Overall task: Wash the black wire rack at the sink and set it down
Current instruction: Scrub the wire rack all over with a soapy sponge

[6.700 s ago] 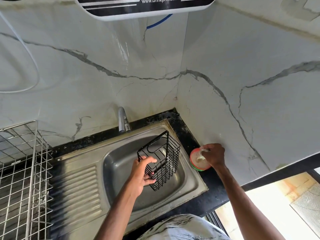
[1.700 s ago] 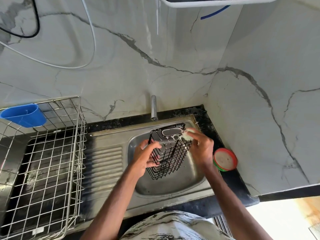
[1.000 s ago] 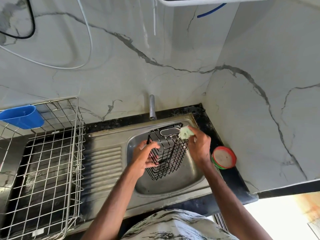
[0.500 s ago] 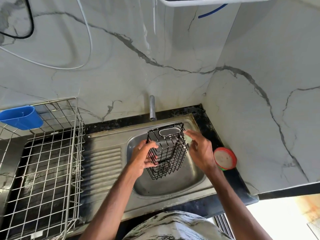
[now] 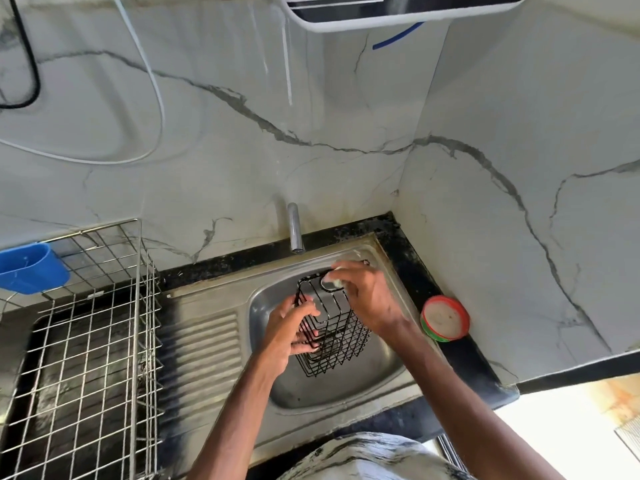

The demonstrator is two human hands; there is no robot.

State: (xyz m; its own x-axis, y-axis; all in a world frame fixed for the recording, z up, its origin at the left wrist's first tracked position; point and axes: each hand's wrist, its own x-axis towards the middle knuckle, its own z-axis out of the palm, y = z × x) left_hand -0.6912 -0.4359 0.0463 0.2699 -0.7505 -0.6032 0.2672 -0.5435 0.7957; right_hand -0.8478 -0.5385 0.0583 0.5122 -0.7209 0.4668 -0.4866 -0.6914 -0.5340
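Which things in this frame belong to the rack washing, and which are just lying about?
In the job: black wire rack, held by the left hand; pale scrubber in the right hand; sink; tap; probably the red-rimmed soap tub.
Lying about: steel drying basket, blue holder, white cable.

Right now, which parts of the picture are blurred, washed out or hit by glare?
Head view: the right hand is smeared by motion at its fingertips, which rub a pale scrub pad on the wire rack; the left hand gripping the rack is sharper; the floor at lower right is washed out by daylight; bright glare streaks run down the glossy wall.
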